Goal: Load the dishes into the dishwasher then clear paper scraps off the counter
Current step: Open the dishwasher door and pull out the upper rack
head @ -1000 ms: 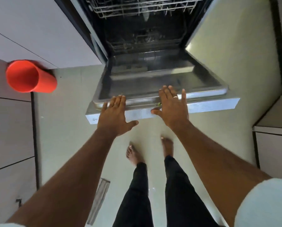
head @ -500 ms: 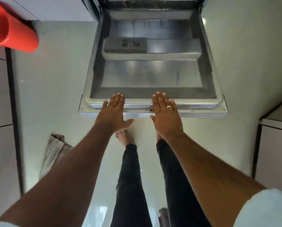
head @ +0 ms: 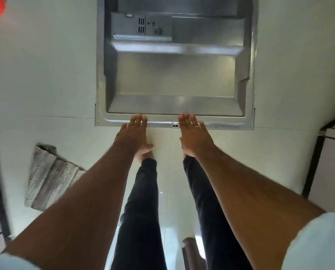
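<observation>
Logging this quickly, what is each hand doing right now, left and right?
Left hand: open, fingers flat on the dishwasher door edge.
Right hand: open, fingers flat on the same edge.

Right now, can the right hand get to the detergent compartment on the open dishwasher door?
Probably yes. The right hand lies flat on the near edge of the dishwasher door, and nothing stands between it and the detergent compartment farther up the panel, though it would need a forward reach.

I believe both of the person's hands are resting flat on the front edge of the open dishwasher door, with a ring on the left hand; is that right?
Not quite: the head view shows the ring on the right hand, not the left hand. The rest holds: both hands rest flat, fingers straight, on the front edge of the open dishwasher door.
</observation>
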The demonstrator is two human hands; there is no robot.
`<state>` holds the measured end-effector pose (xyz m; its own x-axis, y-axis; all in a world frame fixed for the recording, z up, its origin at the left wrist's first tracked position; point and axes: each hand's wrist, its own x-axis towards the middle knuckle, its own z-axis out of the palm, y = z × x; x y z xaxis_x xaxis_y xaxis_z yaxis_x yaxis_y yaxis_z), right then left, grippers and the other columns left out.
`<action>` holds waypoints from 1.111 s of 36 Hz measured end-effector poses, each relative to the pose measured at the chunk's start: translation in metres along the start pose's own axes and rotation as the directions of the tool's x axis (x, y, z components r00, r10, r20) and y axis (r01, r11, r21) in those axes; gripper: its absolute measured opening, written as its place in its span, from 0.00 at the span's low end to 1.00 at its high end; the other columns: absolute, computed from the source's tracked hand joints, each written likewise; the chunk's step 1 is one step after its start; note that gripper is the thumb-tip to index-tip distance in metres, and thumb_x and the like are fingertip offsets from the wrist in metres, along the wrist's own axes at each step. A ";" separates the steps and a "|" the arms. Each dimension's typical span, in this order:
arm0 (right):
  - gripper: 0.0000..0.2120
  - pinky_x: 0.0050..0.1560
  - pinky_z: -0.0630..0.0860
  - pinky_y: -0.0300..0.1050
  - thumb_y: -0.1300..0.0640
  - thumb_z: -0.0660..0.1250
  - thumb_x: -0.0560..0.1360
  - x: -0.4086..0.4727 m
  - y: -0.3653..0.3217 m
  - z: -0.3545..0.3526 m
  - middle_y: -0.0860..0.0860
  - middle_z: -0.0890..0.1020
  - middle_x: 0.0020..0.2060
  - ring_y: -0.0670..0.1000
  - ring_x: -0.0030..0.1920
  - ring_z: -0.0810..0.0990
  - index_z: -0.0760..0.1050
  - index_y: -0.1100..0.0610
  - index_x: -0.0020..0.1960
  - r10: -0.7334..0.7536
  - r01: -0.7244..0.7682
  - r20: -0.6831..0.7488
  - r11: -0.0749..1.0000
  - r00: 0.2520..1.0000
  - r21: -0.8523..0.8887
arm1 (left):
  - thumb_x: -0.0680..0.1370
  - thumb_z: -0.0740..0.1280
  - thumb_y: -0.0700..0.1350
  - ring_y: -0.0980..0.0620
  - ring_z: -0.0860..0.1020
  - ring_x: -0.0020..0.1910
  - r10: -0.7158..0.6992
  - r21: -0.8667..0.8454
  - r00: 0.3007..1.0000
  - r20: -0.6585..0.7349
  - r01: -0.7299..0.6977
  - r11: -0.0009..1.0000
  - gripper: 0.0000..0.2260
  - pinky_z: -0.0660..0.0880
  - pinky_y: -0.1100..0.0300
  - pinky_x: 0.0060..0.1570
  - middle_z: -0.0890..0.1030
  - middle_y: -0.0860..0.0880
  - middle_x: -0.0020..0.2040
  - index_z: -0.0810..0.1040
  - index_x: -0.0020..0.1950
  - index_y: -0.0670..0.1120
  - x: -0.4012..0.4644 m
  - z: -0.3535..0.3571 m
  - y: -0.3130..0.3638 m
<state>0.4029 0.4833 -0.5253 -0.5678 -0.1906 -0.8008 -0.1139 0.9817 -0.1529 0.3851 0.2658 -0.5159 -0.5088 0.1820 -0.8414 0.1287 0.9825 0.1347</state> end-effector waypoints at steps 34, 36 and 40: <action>0.41 0.78 0.45 0.60 0.58 0.61 0.81 0.111 0.015 0.062 0.50 0.35 0.80 0.53 0.81 0.39 0.34 0.54 0.81 0.044 -0.044 0.291 0.999 0.956 -0.004 | 0.81 0.62 0.57 0.50 0.40 0.81 0.019 0.070 0.980 0.199 -0.033 0.997 0.41 0.42 0.46 0.79 0.40 0.47 0.82 0.38 0.82 0.45 0.100 0.066 -0.023; 0.42 0.78 0.47 0.63 0.58 0.62 0.81 0.112 0.018 0.050 0.48 0.37 0.80 0.52 0.81 0.40 0.35 0.53 0.81 0.033 -0.041 0.340 0.999 0.940 0.016 | 0.81 0.62 0.55 0.50 0.40 0.81 0.043 0.066 0.986 0.163 -0.054 0.996 0.41 0.42 0.47 0.79 0.40 0.47 0.82 0.38 0.82 0.46 0.096 0.052 -0.023; 0.36 0.75 0.59 0.63 0.55 0.65 0.79 0.099 0.021 0.007 0.51 0.56 0.80 0.54 0.79 0.58 0.50 0.54 0.81 0.066 -0.066 0.289 0.998 0.955 -0.009 | 0.82 0.63 0.53 0.50 0.40 0.81 0.096 0.075 0.993 0.063 -0.100 0.992 0.40 0.42 0.46 0.78 0.40 0.47 0.82 0.37 0.82 0.45 0.088 -0.002 -0.029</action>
<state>0.3498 0.4849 -0.6117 -0.3139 -0.1161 -0.9423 -0.0831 0.9920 -0.0945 0.3351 0.2537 -0.5927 -0.4392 0.2721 -0.8562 0.2424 0.9536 0.1787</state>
